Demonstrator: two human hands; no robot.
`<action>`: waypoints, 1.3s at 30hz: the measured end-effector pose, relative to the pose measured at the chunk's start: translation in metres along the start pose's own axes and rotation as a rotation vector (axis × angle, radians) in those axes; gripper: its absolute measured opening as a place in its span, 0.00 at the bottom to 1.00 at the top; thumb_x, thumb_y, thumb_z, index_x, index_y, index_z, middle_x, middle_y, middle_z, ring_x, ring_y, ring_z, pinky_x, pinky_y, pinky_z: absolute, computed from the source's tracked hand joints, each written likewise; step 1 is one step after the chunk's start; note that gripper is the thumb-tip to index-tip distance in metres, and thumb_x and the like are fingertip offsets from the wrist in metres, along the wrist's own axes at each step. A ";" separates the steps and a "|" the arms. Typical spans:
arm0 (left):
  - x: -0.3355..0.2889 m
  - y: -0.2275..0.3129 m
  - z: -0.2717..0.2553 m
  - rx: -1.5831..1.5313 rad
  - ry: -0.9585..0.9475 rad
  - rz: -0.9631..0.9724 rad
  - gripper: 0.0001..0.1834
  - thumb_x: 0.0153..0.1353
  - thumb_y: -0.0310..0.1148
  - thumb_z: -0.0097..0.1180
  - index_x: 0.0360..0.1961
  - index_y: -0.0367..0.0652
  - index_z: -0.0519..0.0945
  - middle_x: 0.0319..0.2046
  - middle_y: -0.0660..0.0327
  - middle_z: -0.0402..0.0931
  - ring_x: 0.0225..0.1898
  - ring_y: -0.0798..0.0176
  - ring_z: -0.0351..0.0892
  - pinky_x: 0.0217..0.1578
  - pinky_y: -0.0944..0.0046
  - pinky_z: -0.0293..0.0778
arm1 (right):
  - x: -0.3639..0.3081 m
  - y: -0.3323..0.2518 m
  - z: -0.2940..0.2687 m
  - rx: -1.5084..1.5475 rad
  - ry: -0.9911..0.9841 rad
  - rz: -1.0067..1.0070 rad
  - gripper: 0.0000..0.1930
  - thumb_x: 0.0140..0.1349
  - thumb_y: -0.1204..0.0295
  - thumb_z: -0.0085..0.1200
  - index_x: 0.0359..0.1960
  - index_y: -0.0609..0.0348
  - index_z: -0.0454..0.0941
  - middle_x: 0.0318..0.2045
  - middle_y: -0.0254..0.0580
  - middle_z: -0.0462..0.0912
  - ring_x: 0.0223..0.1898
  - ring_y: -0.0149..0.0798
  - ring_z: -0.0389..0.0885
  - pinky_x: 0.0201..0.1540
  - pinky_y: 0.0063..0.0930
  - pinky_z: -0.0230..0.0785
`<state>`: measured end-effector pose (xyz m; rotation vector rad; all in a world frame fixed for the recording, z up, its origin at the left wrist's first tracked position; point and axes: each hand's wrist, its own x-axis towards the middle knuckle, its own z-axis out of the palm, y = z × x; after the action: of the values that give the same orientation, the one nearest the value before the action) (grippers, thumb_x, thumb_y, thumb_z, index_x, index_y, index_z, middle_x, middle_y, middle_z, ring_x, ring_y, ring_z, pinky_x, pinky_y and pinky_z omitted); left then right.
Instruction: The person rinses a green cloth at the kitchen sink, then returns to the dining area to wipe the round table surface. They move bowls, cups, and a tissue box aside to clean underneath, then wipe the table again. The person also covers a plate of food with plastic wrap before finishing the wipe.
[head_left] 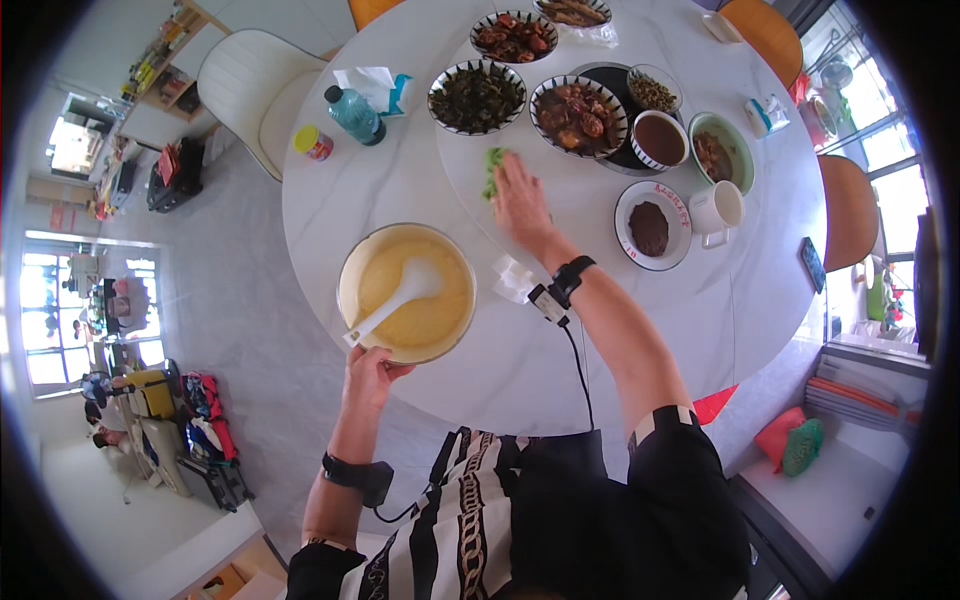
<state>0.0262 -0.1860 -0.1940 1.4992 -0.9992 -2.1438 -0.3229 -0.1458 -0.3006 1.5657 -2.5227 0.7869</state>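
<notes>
My left hand grips the near rim of a round pot at the table's front left edge. The pot holds a pale yellow liquid, and a white ladle rests in it with its handle over the near rim. Reaching forward, my right hand presses on a crumpled green cloth on the tabletop. My fingers hide part of this cloth. Beside my right wrist lies a crumpled white tissue.
On the round marble-patterned table stand a bowl of dark greens, a bowl of braised food, a bowl of brown liquid, an enamel plate, a white mug, a teal bottle and a phone.
</notes>
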 end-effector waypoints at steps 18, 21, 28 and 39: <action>0.061 -0.007 0.115 0.034 -0.265 -0.068 0.24 0.56 0.21 0.47 0.57 0.35 0.68 0.44 0.51 0.79 0.37 0.55 0.85 0.33 0.58 0.87 | -0.279 0.086 -0.194 0.263 0.001 0.360 0.23 0.49 0.89 0.45 0.48 0.65 0.80 0.55 0.46 0.78 0.55 0.51 0.73 0.62 0.38 0.65; 0.069 -0.012 0.144 0.035 -0.314 -0.061 0.26 0.56 0.20 0.45 0.60 0.35 0.66 0.45 0.50 0.78 0.37 0.53 0.85 0.33 0.59 0.87 | -0.333 0.119 -0.201 0.126 0.139 0.648 0.23 0.55 0.88 0.43 0.53 0.63 0.77 0.56 0.48 0.77 0.58 0.51 0.73 0.63 0.38 0.64; 0.076 -0.027 0.193 0.030 -0.360 -0.028 0.26 0.55 0.19 0.43 0.58 0.28 0.66 0.44 0.44 0.78 0.36 0.48 0.86 0.33 0.60 0.88 | -0.365 0.190 -0.191 -0.185 0.230 0.763 0.28 0.63 0.77 0.49 0.67 0.55 0.66 0.68 0.48 0.65 0.68 0.47 0.63 0.66 0.41 0.56; 0.068 -0.037 0.201 0.072 -0.438 -0.003 0.30 0.63 0.34 0.54 0.65 0.42 0.60 0.49 0.44 0.78 0.42 0.46 0.85 0.33 0.63 0.86 | -0.273 -0.010 -0.084 -0.003 -0.219 0.313 0.41 0.60 0.61 0.57 0.71 0.66 0.53 0.73 0.55 0.51 0.74 0.53 0.48 0.69 0.50 0.46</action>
<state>-0.1795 -0.1325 -0.2266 1.0756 -1.2230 -2.5231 -0.2008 0.1126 -0.3110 1.3392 -2.9740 0.6699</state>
